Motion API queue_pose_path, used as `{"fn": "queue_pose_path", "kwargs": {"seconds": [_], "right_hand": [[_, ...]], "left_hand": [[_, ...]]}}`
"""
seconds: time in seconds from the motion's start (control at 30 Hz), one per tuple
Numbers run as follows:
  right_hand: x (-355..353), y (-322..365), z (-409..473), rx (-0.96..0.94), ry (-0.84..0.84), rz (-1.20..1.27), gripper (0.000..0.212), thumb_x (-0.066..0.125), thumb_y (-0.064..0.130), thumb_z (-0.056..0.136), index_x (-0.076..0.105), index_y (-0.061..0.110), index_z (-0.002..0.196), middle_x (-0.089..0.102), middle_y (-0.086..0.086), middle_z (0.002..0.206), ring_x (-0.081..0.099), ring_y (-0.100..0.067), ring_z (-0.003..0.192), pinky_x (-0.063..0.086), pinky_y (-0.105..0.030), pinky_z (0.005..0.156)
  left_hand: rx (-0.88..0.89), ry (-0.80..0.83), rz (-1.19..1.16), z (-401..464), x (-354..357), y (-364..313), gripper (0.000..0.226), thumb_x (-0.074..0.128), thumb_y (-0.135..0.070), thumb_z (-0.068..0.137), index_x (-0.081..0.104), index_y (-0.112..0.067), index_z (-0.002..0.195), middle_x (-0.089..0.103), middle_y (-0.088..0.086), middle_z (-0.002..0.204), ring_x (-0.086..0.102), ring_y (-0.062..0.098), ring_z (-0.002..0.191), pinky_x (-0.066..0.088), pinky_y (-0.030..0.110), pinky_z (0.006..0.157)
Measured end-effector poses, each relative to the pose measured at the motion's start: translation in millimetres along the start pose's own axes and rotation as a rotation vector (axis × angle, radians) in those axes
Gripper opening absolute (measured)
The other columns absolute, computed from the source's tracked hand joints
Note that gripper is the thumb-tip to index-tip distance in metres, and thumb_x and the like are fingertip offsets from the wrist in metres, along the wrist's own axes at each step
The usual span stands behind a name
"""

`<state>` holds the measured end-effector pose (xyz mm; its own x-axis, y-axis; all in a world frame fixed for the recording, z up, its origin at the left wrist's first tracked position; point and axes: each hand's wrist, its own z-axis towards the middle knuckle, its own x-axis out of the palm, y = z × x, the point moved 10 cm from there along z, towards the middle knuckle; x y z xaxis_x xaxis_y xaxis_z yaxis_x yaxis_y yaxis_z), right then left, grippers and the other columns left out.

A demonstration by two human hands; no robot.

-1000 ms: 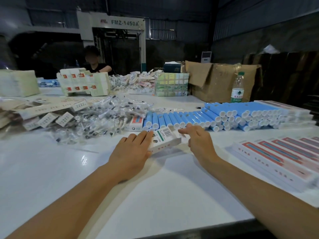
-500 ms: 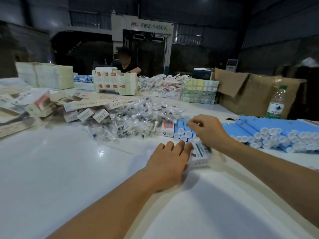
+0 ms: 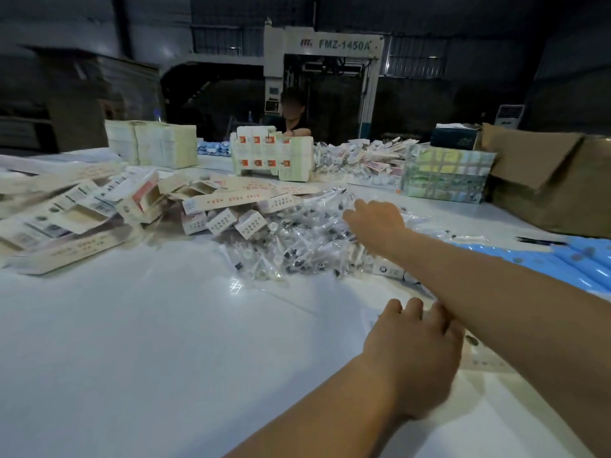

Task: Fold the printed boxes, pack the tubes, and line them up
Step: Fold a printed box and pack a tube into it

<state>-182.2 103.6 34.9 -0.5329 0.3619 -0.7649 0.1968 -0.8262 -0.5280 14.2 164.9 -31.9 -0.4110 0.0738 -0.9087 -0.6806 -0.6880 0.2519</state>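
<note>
— Right hand (image 3: 375,223): where is it?
— Over the pile of clear packets (image 3: 297,239), fingers spread and loose, touching the top of the heap. Whether it grips anything, I cannot tell.
— And the left hand (image 3: 415,355)?
— Flat on the white surface (image 3: 132,342), palm down, fingers pressing on a box (image 3: 479,355) that is mostly hidden under the right forearm; it is blurred, so possibly just resting there.
— Tubes?
— Blue tubes (image 3: 562,259) lie in a row at the right edge, behind the right arm.
— Other boxes?
— Unfolded printed boxes (image 3: 82,213) are heaped at the left. 1 small box (image 3: 386,269) sits just beside the packets.
</note>
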Motion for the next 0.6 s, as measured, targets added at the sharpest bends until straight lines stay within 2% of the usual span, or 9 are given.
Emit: {"fn": "queue_pose_path", "kwargs": {"seconds": [0.1,0.17,0.23,0.3,0.37,0.4,0.47,0.53,0.6], "right_hand": [[-2.4,0.9,4.3,-0.024,-0.032,0.015,0.022,0.049,0.007,0.093,0.056,0.009,0.114,0.056,-0.008,0.102,0.047,-0.021,0.064,0.035,-0.032,0.048],[-15.3,-5.6,1.6,0.021,-0.079,0.176,0.018,0.045,0.008,0.095,0.056,0.004,0.109,0.05,-0.012,0.107,0.047,-0.024,0.064,0.034,-0.033,0.049],[-32.4,-23.3,-6.3,0.126,-0.119,0.474,0.021,0.044,0.01,0.097,0.057,-0.001,0.108,0.042,-0.013,0.108,0.054,-0.031,0.077,0.042,-0.038,0.061],[-52.1,-47.4,-21.2,0.239,-0.176,0.724,0.029,0.045,0.013,0.098,0.057,-0.003,0.119,0.042,-0.016,0.116,0.052,-0.032,0.099,0.041,-0.032,0.08],[-75.6,-78.4,-46.4,0.349,-0.292,0.917,0.03,0.049,0.011,0.097,0.058,-0.004,0.121,0.05,-0.022,0.113,0.052,-0.03,0.101,0.042,-0.03,0.086],[-86.2,-94.6,-64.2,0.392,-0.363,1.027,0.028,0.051,0.008,0.095,0.059,-0.006,0.118,0.054,-0.024,0.104,0.055,-0.031,0.093,0.048,-0.034,0.084],[-94.5,-129.2,-111.7,0.494,-0.495,1.285,0.021,0.056,0.004,0.09,0.059,0.001,0.111,0.055,-0.017,0.084,0.058,-0.022,0.069,0.054,-0.031,0.062],[-85.4,-162.1,-170.4,0.632,-0.624,1.516,0.015,0.063,0.003,0.087,0.052,0.011,0.094,0.053,-0.011,0.075,0.056,-0.012,0.051,0.05,-0.025,0.047],[-62.6,-184.9,-231.2,0.809,-0.715,1.634,0.019,0.066,0.003,0.086,0.049,0.01,0.082,0.053,-0.009,0.066,0.053,-0.01,0.044,0.047,-0.023,0.042]], "left_hand": [[0.006,-0.001,0.019,1.7,5.2,0.5,0.052,0.047,-0.025,0.093,0.03,-0.006,0.138,0.037,0.015,0.137,0.043,0.035,0.106,0.035,0.041,0.083],[-0.002,0.021,0.009,2.5,8.3,3.0,0.061,0.046,-0.027,0.093,0.019,-0.005,0.143,0.032,0.016,0.142,0.04,0.036,0.112,0.034,0.044,0.089],[-0.011,0.042,-0.004,3.2,10.4,5.3,0.07,0.047,-0.028,0.093,0.009,-0.007,0.147,0.027,0.014,0.145,0.036,0.036,0.117,0.032,0.046,0.093],[-0.024,0.02,-0.028,2.2,8.7,7.6,0.073,0.049,-0.029,0.092,0.007,-0.009,0.148,0.026,0.012,0.145,0.036,0.034,0.117,0.031,0.043,0.094],[-0.028,-0.029,-0.077,-0.4,4.7,9.9,0.069,0.044,-0.032,0.094,0.007,-0.013,0.149,0.025,0.008,0.147,0.036,0.032,0.117,0.031,0.041,0.093],[-0.028,-0.046,-0.093,-1.7,2.9,11.3,0.067,0.041,-0.033,0.095,0.007,-0.014,0.149,0.024,0.006,0.148,0.036,0.03,0.117,0.03,0.04,0.093],[-0.029,-0.048,-0.097,-3.0,2.6,14.1,0.066,0.036,-0.037,0.096,0.004,-0.017,0.15,0.021,0.003,0.15,0.034,0.028,0.119,0.029,0.038,0.094],[-0.042,-0.05,-0.092,-1.0,1.5,16.3,0.065,0.035,-0.038,0.096,0.004,-0.02,0.15,0.019,0.002,0.153,0.034,0.027,0.122,0.03,0.036,0.096],[-0.075,-0.059,-0.112,0.5,-0.2,17.8,0.063,0.035,-0.039,0.098,0.006,-0.022,0.15,0.017,-0.001,0.155,0.033,0.024,0.127,0.03,0.035,0.1]]}}
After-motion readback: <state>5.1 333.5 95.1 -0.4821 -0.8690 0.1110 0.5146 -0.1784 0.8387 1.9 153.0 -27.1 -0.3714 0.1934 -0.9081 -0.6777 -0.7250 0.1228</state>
